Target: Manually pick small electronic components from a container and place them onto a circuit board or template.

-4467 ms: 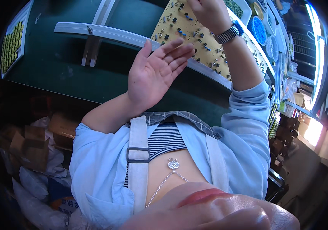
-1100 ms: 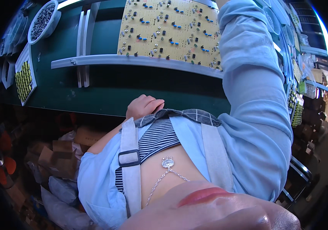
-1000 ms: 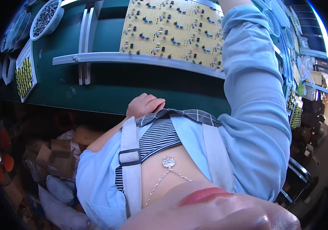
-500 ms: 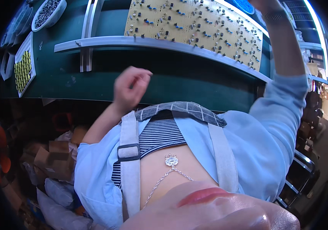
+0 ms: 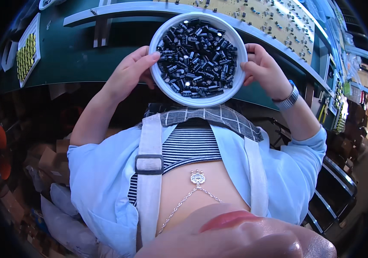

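Note:
A round white plastic bowl [image 5: 199, 102] is held up between my two hands, close in front of my chest. It is heaped with small black cylinders that look like electrolytic capacitors [image 5: 197, 58]. My left hand [image 5: 131, 71] grips the bowl's left side, thumb over the rim and fingers beneath. On the opposite side, my right hand [image 5: 266, 71] clasps the rim with its fingers curled; a watch [image 5: 288, 96] is on that wrist. The undersides of the bowl and some fingertips are hidden.
Behind the bowl, a metal rail [image 5: 291, 51] crosses the green table [image 5: 78, 64]. Beyond it lies a tan circuit board panel [image 5: 274, 21] dotted with components. A white tray [image 5: 37, 53] of yellow parts sits far left. Cardboard boxes [image 5: 54, 162] are below left.
My right hand has come back from the far right, and the bowl of capacitors is now in front of me. My left hand has gone from loosely curled to gripping the bowl.

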Motion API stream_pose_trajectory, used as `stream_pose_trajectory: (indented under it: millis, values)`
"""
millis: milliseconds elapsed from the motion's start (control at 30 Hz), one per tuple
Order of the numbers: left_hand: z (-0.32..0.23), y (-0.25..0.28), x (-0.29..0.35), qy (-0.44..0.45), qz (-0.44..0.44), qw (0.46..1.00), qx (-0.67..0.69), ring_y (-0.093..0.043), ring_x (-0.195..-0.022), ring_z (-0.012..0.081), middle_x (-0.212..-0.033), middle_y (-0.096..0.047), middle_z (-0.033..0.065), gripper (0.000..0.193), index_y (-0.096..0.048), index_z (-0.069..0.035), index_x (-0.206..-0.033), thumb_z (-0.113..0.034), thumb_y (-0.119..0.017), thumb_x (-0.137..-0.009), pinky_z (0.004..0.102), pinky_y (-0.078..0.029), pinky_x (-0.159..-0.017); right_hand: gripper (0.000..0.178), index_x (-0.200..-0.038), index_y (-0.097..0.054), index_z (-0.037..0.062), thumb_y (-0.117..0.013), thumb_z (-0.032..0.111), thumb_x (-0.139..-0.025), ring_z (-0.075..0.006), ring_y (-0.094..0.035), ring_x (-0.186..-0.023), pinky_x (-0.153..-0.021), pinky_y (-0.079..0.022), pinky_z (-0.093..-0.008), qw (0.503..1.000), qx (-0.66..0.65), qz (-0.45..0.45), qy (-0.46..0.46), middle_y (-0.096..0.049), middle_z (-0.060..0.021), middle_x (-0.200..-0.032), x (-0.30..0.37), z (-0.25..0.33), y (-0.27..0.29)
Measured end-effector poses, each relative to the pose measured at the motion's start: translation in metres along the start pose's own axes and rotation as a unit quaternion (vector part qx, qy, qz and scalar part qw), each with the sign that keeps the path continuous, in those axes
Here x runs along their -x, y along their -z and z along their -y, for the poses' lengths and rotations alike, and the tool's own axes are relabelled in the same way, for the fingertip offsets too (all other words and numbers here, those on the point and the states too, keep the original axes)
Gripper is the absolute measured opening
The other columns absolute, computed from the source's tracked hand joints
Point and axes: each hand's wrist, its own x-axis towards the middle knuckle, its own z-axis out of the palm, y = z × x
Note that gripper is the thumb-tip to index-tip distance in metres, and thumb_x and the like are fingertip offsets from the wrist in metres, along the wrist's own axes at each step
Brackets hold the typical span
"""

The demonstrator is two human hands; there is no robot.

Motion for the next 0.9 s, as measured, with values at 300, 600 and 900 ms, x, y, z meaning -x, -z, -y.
stream_pose_trajectory:
  millis: [300,600,900]
  values:
    - [-0.016,0.031,-0.013,-0.183,-0.117,0.905,-0.365,-0.065,-0.085,0.0122,-0.094,-0.069,0.0046,0.029,-0.063,-0.006,-0.108,-0.033,-0.060,-0.098,0.0263,-0.051,-0.069,0.045,-0.125,-0.060,0.0076,-0.073,0.011,-0.082,-0.0241,-0.065,-0.093,-0.075,-0.054,-0.0316,0.762,0.472,-0.118,0.427,-0.062,-0.0094,-0.114,-0.015,0.016,-0.037]
    - [-0.047,0.031,-0.059,-0.410,-0.230,0.705,-0.530,-0.065,-0.097,0.0206,-0.110,-0.069,0.0096,0.031,-0.064,-0.004,-0.121,-0.025,-0.058,-0.099,0.0332,-0.049,-0.086,0.041,-0.122,-0.063,0.0098,-0.072,0.011,-0.082,-0.0247,-0.064,-0.093,-0.078,-0.053,-0.0333,0.676,0.608,-0.019,0.415,-0.062,-0.0082,-0.109,-0.042,0.035,-0.063]
    - [-0.059,0.003,-0.026,-0.433,-0.080,0.731,-0.522,-0.063,-0.102,0.0264,-0.105,-0.068,0.0096,0.027,-0.068,-0.007,-0.109,-0.024,-0.071,-0.088,0.0361,-0.045,-0.090,0.027,-0.119,-0.065,0.0059,-0.065,0.013,-0.093,-0.0131,-0.065,-0.077,-0.070,-0.052,-0.0260,0.847,0.366,0.006,0.387,-0.069,-0.0058,-0.089,-0.027,0.047,-0.036]
